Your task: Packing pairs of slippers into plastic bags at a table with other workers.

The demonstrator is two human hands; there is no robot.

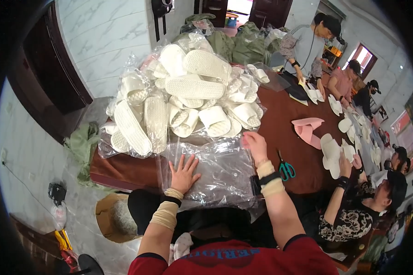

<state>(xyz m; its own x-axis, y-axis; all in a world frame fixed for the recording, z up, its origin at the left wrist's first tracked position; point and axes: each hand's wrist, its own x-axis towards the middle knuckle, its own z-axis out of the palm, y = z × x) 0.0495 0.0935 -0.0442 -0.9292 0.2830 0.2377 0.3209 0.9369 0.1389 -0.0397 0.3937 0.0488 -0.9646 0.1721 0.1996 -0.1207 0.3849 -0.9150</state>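
Note:
A stack of clear plastic bags point(215, 172) lies flat at the table's near edge, in front of me. Spread out on its left part is my left hand point(183, 174), palm down with fingers apart. At the stack's far right corner, my right hand point(255, 145) is closed, its fingertips pinched at a bag's edge. Just beyond both hands rises a large heap of white slippers point(195, 87), many wrapped in clear plastic. Teal-handled scissors point(287, 169) lie to the right of my right forearm.
A pink slipper point(307, 132) rests on the brown table point(284, 110). At the right, a co-worker point(353, 211) handles white slippers point(331, 153); other people work farther along. A cardboard box point(114, 217) stands on the floor at the left, and green sacks point(248, 43) are piled behind.

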